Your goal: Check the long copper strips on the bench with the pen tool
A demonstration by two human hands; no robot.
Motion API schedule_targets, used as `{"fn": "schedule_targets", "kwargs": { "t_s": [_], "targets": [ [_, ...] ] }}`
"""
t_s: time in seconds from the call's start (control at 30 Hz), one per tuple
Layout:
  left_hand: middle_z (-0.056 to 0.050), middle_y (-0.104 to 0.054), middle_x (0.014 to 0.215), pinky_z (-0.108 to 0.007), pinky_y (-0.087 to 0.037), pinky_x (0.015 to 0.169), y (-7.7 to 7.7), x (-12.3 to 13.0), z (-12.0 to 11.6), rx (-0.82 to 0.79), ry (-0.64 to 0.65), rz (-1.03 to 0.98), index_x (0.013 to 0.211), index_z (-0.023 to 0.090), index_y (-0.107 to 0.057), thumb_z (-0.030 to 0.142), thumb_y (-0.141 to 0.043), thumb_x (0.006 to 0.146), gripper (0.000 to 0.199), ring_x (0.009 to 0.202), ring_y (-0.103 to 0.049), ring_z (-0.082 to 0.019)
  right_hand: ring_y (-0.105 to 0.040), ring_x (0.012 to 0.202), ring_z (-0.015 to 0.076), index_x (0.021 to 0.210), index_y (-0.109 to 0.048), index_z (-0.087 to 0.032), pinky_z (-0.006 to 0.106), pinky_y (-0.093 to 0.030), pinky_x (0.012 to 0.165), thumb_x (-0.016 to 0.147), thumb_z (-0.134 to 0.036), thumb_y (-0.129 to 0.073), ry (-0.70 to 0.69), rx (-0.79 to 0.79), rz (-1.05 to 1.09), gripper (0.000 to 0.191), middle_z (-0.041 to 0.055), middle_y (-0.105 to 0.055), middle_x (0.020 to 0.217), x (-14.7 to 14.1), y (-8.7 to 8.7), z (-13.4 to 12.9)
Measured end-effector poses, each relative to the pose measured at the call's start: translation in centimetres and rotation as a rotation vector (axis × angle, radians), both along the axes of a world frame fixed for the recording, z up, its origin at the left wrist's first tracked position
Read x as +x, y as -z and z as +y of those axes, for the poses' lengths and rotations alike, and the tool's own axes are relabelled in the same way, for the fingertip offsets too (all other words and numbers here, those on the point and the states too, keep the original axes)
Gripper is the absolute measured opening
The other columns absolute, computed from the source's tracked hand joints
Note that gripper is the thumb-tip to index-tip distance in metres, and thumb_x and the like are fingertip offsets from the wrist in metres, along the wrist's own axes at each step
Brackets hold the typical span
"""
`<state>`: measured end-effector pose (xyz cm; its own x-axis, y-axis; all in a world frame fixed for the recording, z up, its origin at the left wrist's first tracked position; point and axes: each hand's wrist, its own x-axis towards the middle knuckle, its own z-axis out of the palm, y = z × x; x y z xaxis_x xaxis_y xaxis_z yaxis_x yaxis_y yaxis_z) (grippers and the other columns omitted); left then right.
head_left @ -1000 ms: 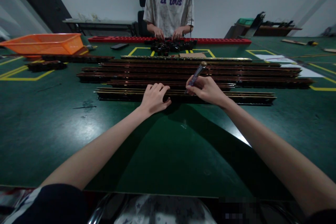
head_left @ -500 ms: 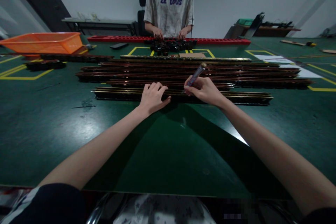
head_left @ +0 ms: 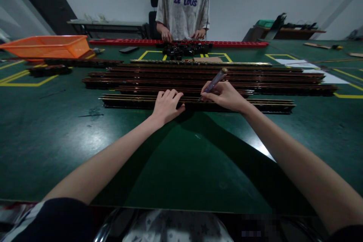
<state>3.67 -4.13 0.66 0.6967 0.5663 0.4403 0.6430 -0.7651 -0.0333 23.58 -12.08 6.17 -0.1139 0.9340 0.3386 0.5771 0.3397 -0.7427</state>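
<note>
Across the nearest long dark metal strip [head_left: 130, 102], which has thin gold edges, lies my left hand [head_left: 166, 106]. Its fingers reach over the top and its thumb lies along the near side, bracing the strip. A pen-shaped tool [head_left: 214, 80] with a purplish handle and round metallic end is pinched in my right hand [head_left: 227, 96]. It leans to the right, with its thin tip down at the strip, a little right of my left thumb. Just behind lie several more long strips [head_left: 159, 75], side by side.
An orange basket [head_left: 45, 47] stands at the left, near short dark pieces [head_left: 49, 70]. Across the green table [head_left: 181, 166], a person [head_left: 183, 11] has both hands near a pile of black parts [head_left: 184, 50]. Behind that pile runs a red slotted rail [head_left: 235, 44]. White paper [head_left: 326, 75] lies at right.
My right hand has shifted slightly right and the tool leans further over. My left hand stays almost in place. The other person's hands have moved a little.
</note>
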Motion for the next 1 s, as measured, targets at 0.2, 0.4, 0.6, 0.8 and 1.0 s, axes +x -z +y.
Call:
{"fn": "schedule_targets", "kwargs": {
  "t_s": [0.2, 0.4, 0.6, 0.8, 1.0],
  "targets": [
    [-0.014, -0.060, 0.115, -0.042, -0.036, 0.086, 0.03, 0.07, 0.00, 0.006, 0.009, 0.013, 0.119, 0.013, -0.055, 0.035, -0.043, 0.088, 0.040, 0.104, -0.053, -0.029, -0.060, 0.062, 0.0160, 0.074, -0.059, -0.016, 0.029, -0.046, 0.059, 0.076, -0.027, -0.060, -0.002, 0.008, -0.070, 0.012, 0.0040, -0.063, 0.067, 0.22, -0.19, -0.07],
    [-0.013, -0.060, 0.116, -0.043, -0.036, 0.086, -0.04, 0.07, -0.08, 0.017, 0.026, 0.019, 0.120, 0.014, -0.055, 0.033, -0.042, 0.089, 0.038, 0.104, -0.053, -0.029, -0.060, 0.061, 0.0162, 0.073, -0.058, -0.016, 0.030, -0.046, 0.059, 0.076, -0.025, -0.059, -0.007, 0.000, -0.077, 0.010, 0.0040, -0.062, 0.066, 0.26, -0.42, -0.19],
    [-0.014, -0.061, 0.112, -0.042, -0.038, 0.085, -0.07, -0.03, -0.02, 0.022, 0.045, 0.020, 0.118, 0.015, -0.056, 0.033, -0.042, 0.089, 0.037, 0.102, -0.053, -0.028, -0.060, 0.064, 0.0155, 0.074, -0.056, -0.016, 0.028, -0.047, 0.060, 0.077, -0.025, -0.059, -0.016, 0.006, -0.071, 0.009, 0.0035, -0.061, 0.068, 0.59, -0.28, -0.06],
    [-0.015, -0.061, 0.108, -0.042, -0.040, 0.084, -0.16, -0.09, 0.11, 0.025, 0.062, 0.010, 0.115, 0.011, -0.057, 0.032, -0.041, 0.088, 0.038, 0.100, -0.053, -0.029, -0.054, 0.062, 0.0138, 0.073, -0.057, -0.015, 0.028, -0.043, 0.058, 0.078, -0.021, -0.058, -0.041, 0.088, -0.224, 0.008, 0.0031, -0.059, 0.068, 0.62, -0.49, 0.01],
    [-0.016, -0.060, 0.107, -0.043, -0.039, 0.084, -0.15, -0.23, 0.26, 0.001, 0.078, 0.005, 0.115, 0.011, -0.057, 0.033, -0.041, 0.088, 0.038, 0.101, -0.052, -0.030, -0.052, 0.061, 0.0137, 0.072, -0.056, -0.016, 0.028, -0.041, 0.057, 0.078, -0.019, -0.059, -0.026, 0.076, -0.268, 0.007, 0.0020, -0.057, 0.067, 0.62, -0.78, -0.17]
  ]
}}
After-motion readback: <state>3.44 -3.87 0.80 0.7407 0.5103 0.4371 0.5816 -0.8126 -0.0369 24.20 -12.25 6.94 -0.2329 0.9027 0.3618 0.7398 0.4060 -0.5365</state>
